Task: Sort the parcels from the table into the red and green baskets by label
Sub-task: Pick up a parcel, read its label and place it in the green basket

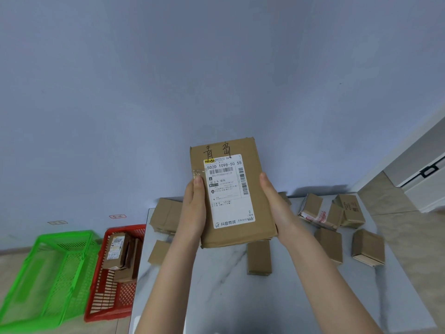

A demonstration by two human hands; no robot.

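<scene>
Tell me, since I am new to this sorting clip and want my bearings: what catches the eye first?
First, the flat cardboard parcel held up at centre, label facing the camera, with the left hand and right hand gripping its sides. Next, low on the left, the bright green basket and beside it the red basket already holding parcels. More small boxes lie scattered on the marble table.

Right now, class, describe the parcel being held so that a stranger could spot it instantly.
Above the marble table, both hands, left hand and right hand, hold up the held parcel, a flat brown box. Unlike the small plain boxes below, it shows a white shipping label and handwritten black characters.
</scene>
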